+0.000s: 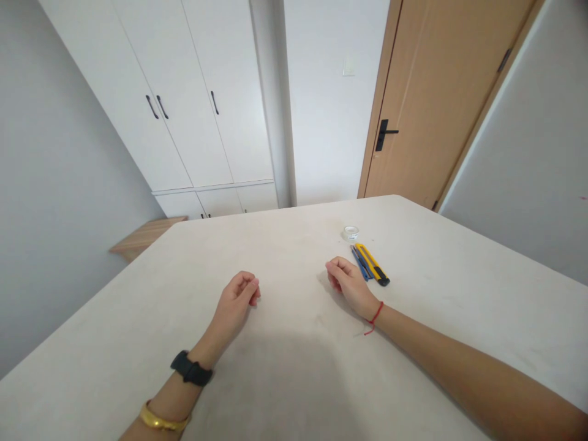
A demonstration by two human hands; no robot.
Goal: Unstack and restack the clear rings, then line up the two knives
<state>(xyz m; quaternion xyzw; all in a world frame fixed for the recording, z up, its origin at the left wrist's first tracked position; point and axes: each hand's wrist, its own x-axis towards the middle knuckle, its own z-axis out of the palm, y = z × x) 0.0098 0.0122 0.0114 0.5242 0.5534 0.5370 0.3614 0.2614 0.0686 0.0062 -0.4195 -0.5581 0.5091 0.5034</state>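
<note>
Head view. The left hand (236, 294) is at centre-left of the frame, above the white counter (285, 245), its fingers curled and drawn together with the thumb. The right hand (348, 283), right of centre, is likewise loosely closed, thumb against the fingers. Just to its right lie the slim blue tools (361, 262) and, alongside them, a yellow cutter (371, 262) with a black end. A small clear round item (351, 232) sits just above their upper ends; the right hand occupies the space directly to their left. A black watch (190, 369) and gold bangle (160, 421) mark the left arm, a red string (376, 313) the right wrist. White cabinets (220, 49) fill the upper left, a wooden door (436, 92) the upper right.
</note>
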